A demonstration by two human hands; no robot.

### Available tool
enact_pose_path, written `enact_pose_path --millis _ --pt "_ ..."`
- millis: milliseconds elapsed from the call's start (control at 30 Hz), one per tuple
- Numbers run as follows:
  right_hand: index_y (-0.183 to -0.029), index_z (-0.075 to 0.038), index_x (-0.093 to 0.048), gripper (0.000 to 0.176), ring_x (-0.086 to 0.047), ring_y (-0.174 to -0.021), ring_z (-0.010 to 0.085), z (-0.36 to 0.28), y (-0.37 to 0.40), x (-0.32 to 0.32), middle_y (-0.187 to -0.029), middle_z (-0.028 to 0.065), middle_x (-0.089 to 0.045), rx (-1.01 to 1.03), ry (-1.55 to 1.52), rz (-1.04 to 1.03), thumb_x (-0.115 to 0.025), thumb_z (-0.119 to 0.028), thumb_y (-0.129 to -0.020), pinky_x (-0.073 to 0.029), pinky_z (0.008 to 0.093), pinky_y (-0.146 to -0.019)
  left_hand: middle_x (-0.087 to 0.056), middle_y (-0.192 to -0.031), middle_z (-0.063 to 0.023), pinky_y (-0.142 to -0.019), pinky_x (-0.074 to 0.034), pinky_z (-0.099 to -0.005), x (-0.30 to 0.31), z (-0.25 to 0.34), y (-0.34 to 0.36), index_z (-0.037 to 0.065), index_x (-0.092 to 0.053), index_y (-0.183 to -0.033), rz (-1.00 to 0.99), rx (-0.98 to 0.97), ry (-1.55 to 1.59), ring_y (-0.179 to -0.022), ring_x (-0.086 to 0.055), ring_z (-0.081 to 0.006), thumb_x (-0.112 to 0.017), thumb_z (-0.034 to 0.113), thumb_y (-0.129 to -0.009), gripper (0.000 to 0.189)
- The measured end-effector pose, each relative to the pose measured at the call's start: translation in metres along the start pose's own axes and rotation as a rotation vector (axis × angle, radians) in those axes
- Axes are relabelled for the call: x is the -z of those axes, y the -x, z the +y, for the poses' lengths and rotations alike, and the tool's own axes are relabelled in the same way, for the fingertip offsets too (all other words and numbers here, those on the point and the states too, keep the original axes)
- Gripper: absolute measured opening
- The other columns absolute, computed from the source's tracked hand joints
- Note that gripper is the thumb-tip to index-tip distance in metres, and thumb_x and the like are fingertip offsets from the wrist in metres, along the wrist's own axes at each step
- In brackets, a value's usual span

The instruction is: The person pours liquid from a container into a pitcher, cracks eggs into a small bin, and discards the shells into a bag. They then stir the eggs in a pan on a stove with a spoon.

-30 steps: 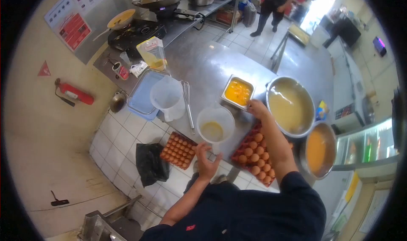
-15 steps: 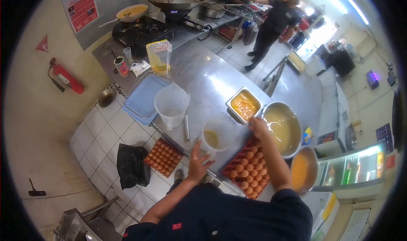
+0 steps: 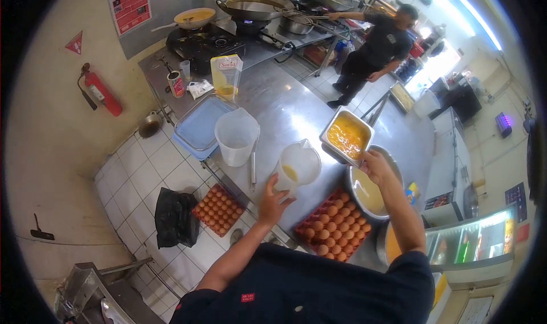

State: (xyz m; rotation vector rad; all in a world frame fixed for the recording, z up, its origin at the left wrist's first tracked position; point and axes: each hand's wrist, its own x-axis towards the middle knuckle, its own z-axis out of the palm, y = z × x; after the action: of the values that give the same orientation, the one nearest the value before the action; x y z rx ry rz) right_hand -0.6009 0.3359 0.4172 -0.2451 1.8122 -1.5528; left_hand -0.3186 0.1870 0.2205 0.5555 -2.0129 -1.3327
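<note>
Item one: steel pan (image 3: 337, 151), right of centre, orange-yellow egg mix (image 3: 346, 133) inside; my right hand (image 3: 372, 164) is pinched on its near corner, and the pan looks raised off the bench (image 3: 273, 104). Item two: translucent jug (image 3: 308, 163), centre, slightly tilted, a little yellow liquid low in it; my left hand (image 3: 274, 202) is at its near side, fingers part-curled — whether they close on it, I cannot tell. Step in hand, as I judge it: carrying the pan near the jug. The next move calls for a level pan, its grip being at one corner only, and a steadied jug. Further containers: large steel bowl (image 3: 400, 172), right, pale liquid; second bowl (image 3: 381, 245), lower right, orange liquid, partly behind my forearm; second jug (image 3: 235, 143), left of centre, contents not made out; egg tray (image 3: 300, 226), lower centre, filled with brown eggs (image 3: 333, 228).
</note>
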Motion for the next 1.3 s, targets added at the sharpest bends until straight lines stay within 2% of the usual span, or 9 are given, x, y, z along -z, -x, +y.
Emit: enact_pose_path --millis 200,267,300,367,500,767,1000,1067,1300 --pt "-0.118 0.015 -0.05 0.033 -0.069 -0.094 0.0288 -0.006 0.011 -0.008 -0.111 0.0215 -0.063 0.023 0.031 0.008 -0.057 -0.004 -0.092 -0.061 0.0368 -0.084 -0.035 -0.149 -0.0182 -0.105 -0.042 -0.0416 -0.003 0.003 -0.002 0.0 -0.075 -0.094 0.006 0.025 0.047 -0.131 -0.045 -0.0361 -0.083 0.019 -0.074 0.03" --pt "-0.115 0.012 -0.053 0.03 -0.068 -0.074 0.0205 -0.003 0.011 -0.009 -0.099 0.0177 -0.064 0.046 0.011 0.038 -0.06 -0.004 -0.091 -0.053 0.0226 -0.055 -0.036 -0.149 -0.0177 -0.104 -0.043 -0.0411 -0.002 0.005 -0.002 -0.001 -0.075 -0.094 0.023 0.01 0.047 -0.129 -0.047 -0.036 -0.084 0.018 -0.073 0.029" --pt "-0.115 0.012 -0.053 0.03 -0.068 -0.074 0.0205 -0.002 0.011 -0.01 -0.099 0.0177 -0.064 0.046 0.01 0.039 -0.06 -0.004 -0.091 -0.053 0.0226 -0.055 -0.036 -0.149 -0.0177 -0.104 -0.043 -0.0411 -0.002 0.006 -0.002 -0.001 -0.075 -0.094 0.022 0.01 0.047 -0.129 -0.047 -0.036 -0.084 0.018 -0.073 0.029" --pt "-0.115 0.012 -0.054 0.03 -0.068 -0.085 0.0219 -0.001 0.011 -0.012 -0.103 0.0168 -0.063 0.069 0.053 0.074 -0.06 -0.005 -0.091 -0.058 0.0267 -0.068 -0.036 -0.149 -0.0174 -0.103 -0.044 -0.0411 0.0 0.008 -0.002 -0.001 -0.074 -0.094 0.025 -0.003 0.022 -0.128 -0.047 -0.0358 -0.084 0.017 -0.073 0.03" --pt "-0.118 0.012 -0.055 0.032 -0.069 -0.089 0.0229 0.007 0.001 -0.003 -0.104 0.0154 -0.064 0.079 0.083 0.05 -0.059 -0.006 -0.091 -0.06 0.0318 -0.078 -0.037 -0.148 -0.0174 -0.101 -0.045 -0.0413 -0.002 0.004 -0.002 -0.001 -0.074 -0.094 0.031 -0.02 0.03 -0.127 -0.048 -0.0359 -0.084 0.018 -0.072 0.03" --pt "-0.116 0.011 -0.059 0.03 -0.069 -0.081 0.0199 -0.005 0.008 -0.019 -0.099 0.0121 -0.066 0.096 0.295 0.067 -0.062 -0.003 -0.089 -0.06 0.0303 -0.073 -0.038 -0.148 -0.0182 -0.098 -0.048 -0.0416 -0.004 0.003 -0.008 -0.001 -0.074 -0.092 0.025 -0.04 0.027 -0.123 -0.051 -0.0359 -0.084 0.017 -0.073 0.028" --pt "-0.109 0.006 -0.065 0.024 -0.065 -0.076 0.0142 0.012 -0.019 -0.004 -0.091 0.0079 -0.066 0.123 0.328 0.048 -0.062 -0.003 -0.087 -0.056 0.0257 -0.066 -0.039 -0.147 -0.0186 -0.098 -0.048 -0.0413 -0.005 0.0 -0.009 -0.001 -0.074 -0.093 0.025 -0.033 0.046 -0.121 -0.052 -0.0359 -0.084 0.02 -0.072 0.031" --pt "-0.104 0.001 -0.068 0.019 -0.057 -0.063 0.0093 0.014 -0.024 -0.002 -0.081 0.0035 -0.062 0.15 0.444 0.089 -0.063 -0.005 -0.087 -0.048 0.0227 -0.053 -0.04 -0.147 -0.0185 -0.098 -0.048 -0.0409 -0.004 0.001 -0.009 -0.001 -0.074 -0.092 0.032 -0.044 0.026 -0.12 -0.053 -0.0356 -0.084 0.019 -0.072 0.03" --pt "-0.1 0.001 -0.067 0.017 -0.054 -0.06 0.0102 0.004 -0.015 -0.015 -0.076 0.0024 -0.06 0.17 0.471 0.106 -0.063 -0.007 -0.086 -0.046 0.0248 -0.052 -0.039 -0.147 -0.0182 -0.097 -0.049 -0.0406 -0.006 -0.006 -0.013 0.0 -0.074 -0.092 0.015 -0.059 0.046 -0.118 -0.055 -0.0347 -0.084 0.019 -0.072 0.029"
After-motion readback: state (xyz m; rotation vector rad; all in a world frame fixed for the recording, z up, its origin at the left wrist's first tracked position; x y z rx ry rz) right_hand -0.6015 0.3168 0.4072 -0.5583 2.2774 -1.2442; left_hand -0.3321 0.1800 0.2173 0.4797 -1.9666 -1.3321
